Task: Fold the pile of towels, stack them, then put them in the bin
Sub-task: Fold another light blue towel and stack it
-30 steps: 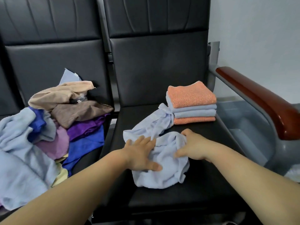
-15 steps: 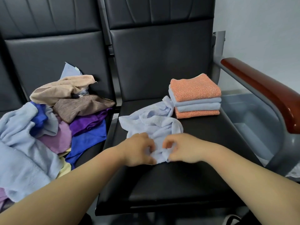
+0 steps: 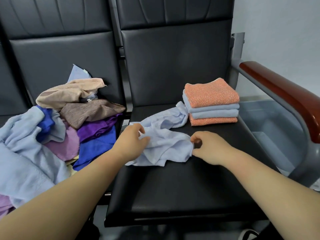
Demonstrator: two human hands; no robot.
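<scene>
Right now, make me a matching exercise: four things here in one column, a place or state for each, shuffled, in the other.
1 light blue towel
2 folded towel stack
3 tan towel
4 grey bin

A beyond the wooden armrest
B atop the unfolded pile
C held by left hand and right hand
D back of the right seat

Pairs: 1-C, 2-D, 3-B, 4-A

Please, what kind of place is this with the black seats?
Probably a waiting room or lobby, though not certain: black padded seats joined in a row, a wooden armrest on a metal frame at the end, and a plain pale wall behind. The light blue towel lies on one seat.
</scene>
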